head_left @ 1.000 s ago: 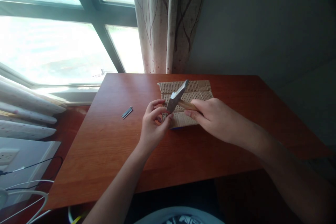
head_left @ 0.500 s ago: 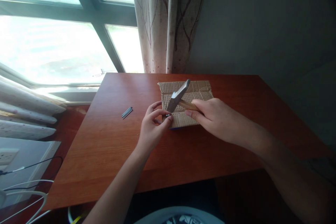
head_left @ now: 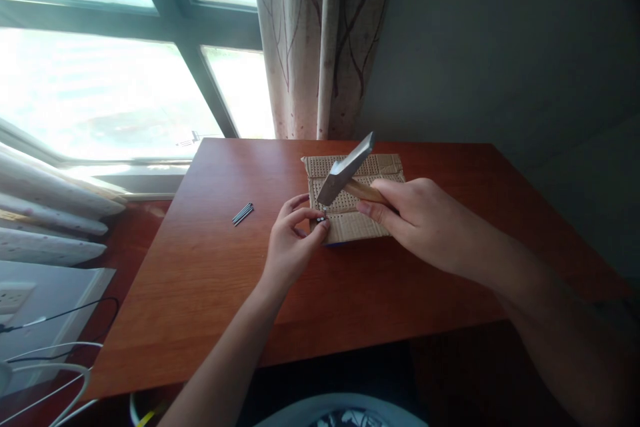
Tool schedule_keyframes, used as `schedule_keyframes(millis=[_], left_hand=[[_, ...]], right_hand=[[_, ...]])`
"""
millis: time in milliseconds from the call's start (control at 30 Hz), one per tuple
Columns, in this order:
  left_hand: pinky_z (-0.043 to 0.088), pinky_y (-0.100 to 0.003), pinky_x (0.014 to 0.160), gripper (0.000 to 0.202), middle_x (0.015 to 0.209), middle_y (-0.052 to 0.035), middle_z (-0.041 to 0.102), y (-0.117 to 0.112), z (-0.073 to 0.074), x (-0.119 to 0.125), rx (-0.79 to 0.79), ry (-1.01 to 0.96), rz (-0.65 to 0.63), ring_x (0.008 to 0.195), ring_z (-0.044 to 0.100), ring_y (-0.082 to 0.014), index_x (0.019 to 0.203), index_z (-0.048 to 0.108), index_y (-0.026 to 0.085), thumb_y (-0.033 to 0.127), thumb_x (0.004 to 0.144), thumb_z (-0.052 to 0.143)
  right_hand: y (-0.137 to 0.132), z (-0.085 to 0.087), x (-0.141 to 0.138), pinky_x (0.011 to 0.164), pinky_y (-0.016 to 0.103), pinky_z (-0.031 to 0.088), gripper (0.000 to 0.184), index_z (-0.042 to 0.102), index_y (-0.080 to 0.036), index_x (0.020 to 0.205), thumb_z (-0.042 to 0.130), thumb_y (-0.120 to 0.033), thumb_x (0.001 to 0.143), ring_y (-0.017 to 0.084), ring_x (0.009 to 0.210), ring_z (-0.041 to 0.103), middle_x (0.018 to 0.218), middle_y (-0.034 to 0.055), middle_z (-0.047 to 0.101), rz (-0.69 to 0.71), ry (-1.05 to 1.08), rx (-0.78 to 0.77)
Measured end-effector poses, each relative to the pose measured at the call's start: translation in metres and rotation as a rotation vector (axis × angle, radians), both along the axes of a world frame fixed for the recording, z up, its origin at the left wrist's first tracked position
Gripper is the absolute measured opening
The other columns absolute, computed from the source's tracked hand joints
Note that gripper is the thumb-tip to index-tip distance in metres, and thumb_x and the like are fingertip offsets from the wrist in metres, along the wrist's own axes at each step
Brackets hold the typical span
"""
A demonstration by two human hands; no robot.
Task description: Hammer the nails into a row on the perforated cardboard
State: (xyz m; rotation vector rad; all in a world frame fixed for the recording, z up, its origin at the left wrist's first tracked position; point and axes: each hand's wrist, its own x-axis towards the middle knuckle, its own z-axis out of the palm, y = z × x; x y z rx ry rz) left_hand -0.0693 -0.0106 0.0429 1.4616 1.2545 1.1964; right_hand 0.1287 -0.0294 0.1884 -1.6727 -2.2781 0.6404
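Note:
A piece of cardboard [head_left: 357, 225] with rows of small holes lies on the wooden table. At its near left corner, my left hand [head_left: 293, 235] pinches a small nail [head_left: 321, 218] between thumb and fingers; most of it is hidden, and pale shiny spots show at the fingertips. My right hand [head_left: 423, 223] is wrapped round the wooden handle of a hammer [head_left: 346, 169]. The hammer's steel head hovers tilted over the cardboard, just above my left fingertips and apart from them. Left of my hands, several loose nails [head_left: 243, 214] lie side by side.
The red-brown table [head_left: 210, 307] stands by a bright window [head_left: 100, 93]. A patterned curtain [head_left: 295, 47] hangs behind its far edge. Cables [head_left: 60, 367] and a wall socket [head_left: 15, 297] are at the lower left.
My right hand has lifted the hammer up and slightly right, away from my left fingertips. My left hand stays at the cardboard's corner.

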Motion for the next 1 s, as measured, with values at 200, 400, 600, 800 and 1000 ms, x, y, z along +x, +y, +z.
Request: schedule_keyframes(millis=[200, 400, 600, 800, 1000], left_hand=[[0.049, -0.023, 0.056, 0.012, 0.134, -0.0116, 0.059, 0.001, 0.000, 0.000, -0.006, 0.010, -0.003, 0.115, 0.063, -0.0287, 0.082, 0.077, 0.020, 0.032, 0.078, 0.076], [0.047, -0.021, 0.053, 0.013, 0.134, -0.0114, 0.059, 0.001, -0.002, -0.001, -0.003, 0.011, -0.008, 0.111, 0.064, -0.0272, 0.083, 0.078, 0.021, 0.032, 0.078, 0.076], [0.048, -0.021, 0.053, 0.015, 0.133, -0.0115, 0.060, 0.000, -0.001, -0.001, 0.003, -0.006, -0.004, 0.113, 0.064, -0.0278, 0.083, 0.078, 0.020, 0.033, 0.077, 0.077], [0.054, -0.024, 0.060, 0.015, 0.135, -0.0121, 0.059, -0.001, 0.000, 0.000, -0.034, -0.041, -0.028, 0.116, 0.063, -0.0292, 0.085, 0.079, 0.020, 0.033, 0.078, 0.077], [0.057, -0.024, 0.063, 0.018, 0.134, -0.0122, 0.060, -0.001, 0.000, 0.000, -0.047, -0.062, -0.032, 0.116, 0.064, -0.0287, 0.086, 0.079, 0.020, 0.036, 0.079, 0.076]], right_hand=[[0.001, -0.013, 0.000, 0.054, 0.028, 0.029, 0.033, 0.048, -0.022, 0.074, 0.047, -0.042, 0.100, 0.013, 0.056, 0.050, 0.065, -0.0008, 0.059, -0.017, -0.092, -0.051], [0.001, -0.011, 0.002, 0.054, 0.027, 0.029, 0.032, 0.050, -0.022, 0.075, 0.047, -0.042, 0.100, 0.013, 0.057, 0.051, 0.067, 0.0000, 0.060, -0.015, -0.124, -0.055], [0.002, -0.010, 0.000, 0.054, 0.028, 0.029, 0.033, 0.050, -0.022, 0.074, 0.046, -0.042, 0.100, 0.014, 0.056, 0.050, 0.065, 0.0004, 0.060, -0.008, -0.168, -0.019], [0.003, -0.007, 0.003, 0.054, 0.028, 0.028, 0.033, 0.049, -0.022, 0.073, 0.046, -0.042, 0.100, 0.014, 0.056, 0.050, 0.065, 0.0015, 0.059, -0.023, -0.213, -0.036], [0.002, -0.007, 0.004, 0.055, 0.028, 0.030, 0.034, 0.047, -0.022, 0.073, 0.045, -0.042, 0.101, 0.014, 0.056, 0.050, 0.066, 0.0013, 0.058, -0.024, -0.186, -0.047]])
